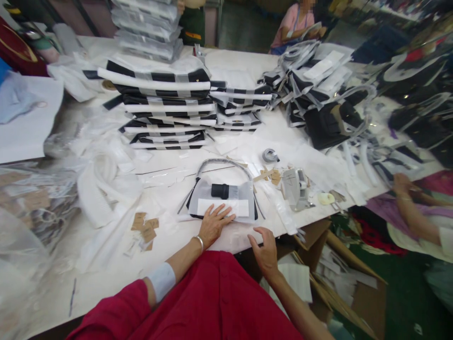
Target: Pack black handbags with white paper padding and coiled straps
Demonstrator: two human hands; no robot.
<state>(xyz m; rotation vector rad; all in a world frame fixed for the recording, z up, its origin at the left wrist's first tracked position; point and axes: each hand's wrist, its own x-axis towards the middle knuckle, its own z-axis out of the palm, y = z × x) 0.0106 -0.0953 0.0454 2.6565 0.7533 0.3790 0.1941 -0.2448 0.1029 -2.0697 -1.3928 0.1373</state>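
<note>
A handbag [244, 191] in a translucent wrap lies on the white table in front of me, its wrapped handle [226, 163] arching away from me. Across its near half runs a white strip [239, 206], and a small black piece [220, 191] sits above that strip. My left hand [214, 224] rests flat on the bag's near edge and the strip, fingers spread. Off the bag to the right, my right hand [264, 248] hovers near the table's front edge, fingers apart and slightly curled, with nothing in it.
Stacked black bags with white strips [159, 104] stand at the back. To the right are a tape dispenser [295, 189], a grey roll [270, 156] and a heap of wrapped bags [318, 80]. Brown tags [145, 229] lie left. A cardboard box [368, 302] stands below; a co-worker's hand [403, 186] is at right.
</note>
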